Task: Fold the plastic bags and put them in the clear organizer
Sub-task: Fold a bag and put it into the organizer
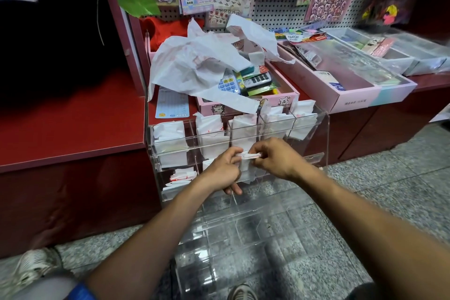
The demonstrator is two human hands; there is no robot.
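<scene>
The clear organizer (314, 126) stands on the floor against the red worktop (73, 129), its tiered compartments facing the person, probably so each slot can be fed from the front. Behind and above it, loose bags (194, 63) sprawl over a pink box (280, 101), apparently the pile yet to be folded. Its top row already holds folded bags (211, 139), one bundle per compartment; a lower-left slot holds a few more. In front of its middle compartments, the left hand (222, 170) and right hand (277, 159) meet on one small bag (248, 155). Each grip is pinched on an end of it, likely pressing the last fold tight before it goes in.
</scene>
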